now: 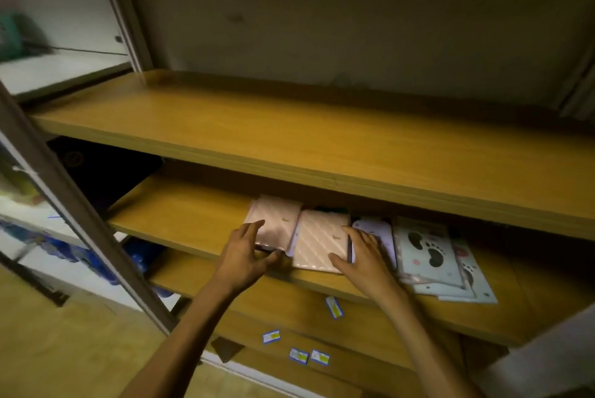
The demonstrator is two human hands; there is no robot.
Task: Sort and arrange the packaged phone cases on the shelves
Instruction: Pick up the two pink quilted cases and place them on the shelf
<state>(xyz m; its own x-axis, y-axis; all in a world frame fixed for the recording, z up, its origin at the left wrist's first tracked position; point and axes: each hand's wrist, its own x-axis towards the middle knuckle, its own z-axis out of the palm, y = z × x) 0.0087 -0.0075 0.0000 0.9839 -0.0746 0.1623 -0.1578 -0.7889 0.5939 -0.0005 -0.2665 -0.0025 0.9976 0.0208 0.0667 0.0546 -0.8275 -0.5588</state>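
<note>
Phone cases: two pink packs point(273, 224) point(320, 240) lie side by side on the middle shelf point(193, 214), long axes pointing backward. Left hand point(246, 256) grasps the left pack's front edge; right hand point(363, 256) lies flat, released, against the right pack's side.

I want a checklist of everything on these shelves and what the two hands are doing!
Surface: wooden middle shelf, mostly bare on its left; upper shelf bare.
Job's things: two pink quilted packs, left pink pack and right pink pack, side by side; a lilac pack; an untidy pile of pale blue paw-print packs at the right.
Clutter: small blue-and-yellow cards scattered on the lower boards.
Grippers: left hand grips the left pink pack's near edge; right hand rests flat over the right pink pack and lilac pack.
Cables: nothing seen.
Surroundings: grey metal frame post, dim wall behind, blurred blue items at left.
</note>
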